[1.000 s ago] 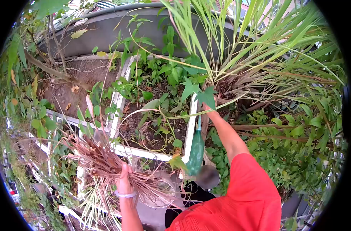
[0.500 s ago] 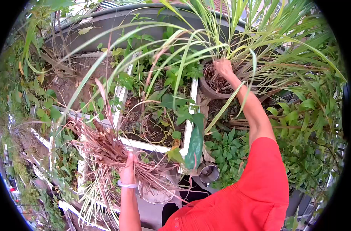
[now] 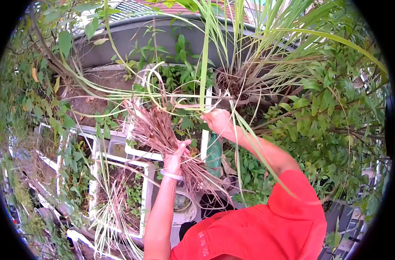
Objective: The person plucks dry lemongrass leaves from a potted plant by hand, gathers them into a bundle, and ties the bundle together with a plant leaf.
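My left hand (image 3: 175, 161), a pale bracelet at its wrist, is closed around a thick bundle of dry brown leaves (image 3: 153, 130). To its right, my right hand (image 3: 219, 121) pinches several long grass-like leaves (image 3: 204, 65), some green and some dry. One green blade rises upright from the fingers, and others trail left above the bundle. Behind my right hand stands a large clump of lemongrass-like leaves (image 3: 271, 56). The pot rim under the clump is mostly hidden by dry stalks (image 3: 234, 82).
White-framed planter boxes (image 3: 147, 190) with soil and weeds lie below and left. Loose long leaves (image 3: 106, 229) hang over the near box. A round white bucket (image 3: 185, 212) stands by my legs. Leafy shrubs (image 3: 323, 121) fill the right, and a grey curved wall (image 3: 132, 41) runs behind.
My right hand has left the clump's base and come down and left, holding long leaves. My left hand and its dry bundle have moved right and slightly up, nearer the right hand.
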A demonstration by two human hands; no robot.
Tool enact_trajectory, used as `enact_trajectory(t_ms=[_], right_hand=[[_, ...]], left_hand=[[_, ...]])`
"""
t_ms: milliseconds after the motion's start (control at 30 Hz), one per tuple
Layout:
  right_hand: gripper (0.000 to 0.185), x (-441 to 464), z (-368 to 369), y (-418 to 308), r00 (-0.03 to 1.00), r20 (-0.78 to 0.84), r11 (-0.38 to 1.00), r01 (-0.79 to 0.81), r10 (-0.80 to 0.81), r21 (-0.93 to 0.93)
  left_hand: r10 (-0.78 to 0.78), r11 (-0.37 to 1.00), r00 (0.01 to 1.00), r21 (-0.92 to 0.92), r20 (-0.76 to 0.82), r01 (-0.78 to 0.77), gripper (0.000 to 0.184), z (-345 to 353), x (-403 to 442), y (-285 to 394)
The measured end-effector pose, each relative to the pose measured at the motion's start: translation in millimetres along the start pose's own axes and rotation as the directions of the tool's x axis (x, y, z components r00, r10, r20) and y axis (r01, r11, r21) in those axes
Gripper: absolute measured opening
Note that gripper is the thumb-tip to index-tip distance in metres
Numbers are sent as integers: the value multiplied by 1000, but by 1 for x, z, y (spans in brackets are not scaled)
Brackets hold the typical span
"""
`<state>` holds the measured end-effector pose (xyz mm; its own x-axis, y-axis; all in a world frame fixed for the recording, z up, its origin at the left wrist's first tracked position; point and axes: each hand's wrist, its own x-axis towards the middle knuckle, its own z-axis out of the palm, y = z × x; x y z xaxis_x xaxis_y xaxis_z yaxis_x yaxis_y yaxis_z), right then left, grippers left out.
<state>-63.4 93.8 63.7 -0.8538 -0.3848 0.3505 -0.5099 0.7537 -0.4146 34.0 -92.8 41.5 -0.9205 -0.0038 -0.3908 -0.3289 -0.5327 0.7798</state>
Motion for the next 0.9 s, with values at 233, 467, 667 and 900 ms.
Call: enact_trajectory(t_ms=[233, 467, 667, 900], right_hand=[[8, -30, 17, -43, 974, 164, 986, 162, -154, -43], [18, -57, 36, -86, 983, 99, 988, 154, -154, 16], [13, -71, 48, -122, 986, 20, 985, 165, -166, 43], [25, -92, 41, -191, 978, 125, 985, 171, -168, -16]], left_hand=[[-36, 988, 999, -146, 18, 38, 23, 2, 7, -9], [-50, 977, 999, -207, 2, 49, 20, -24, -16, -4], [15, 974, 1000, -228, -10, -17, 14, -40, -41, -7], [73, 957, 997, -277, -34, -80, 16, -96, -95, -1]])
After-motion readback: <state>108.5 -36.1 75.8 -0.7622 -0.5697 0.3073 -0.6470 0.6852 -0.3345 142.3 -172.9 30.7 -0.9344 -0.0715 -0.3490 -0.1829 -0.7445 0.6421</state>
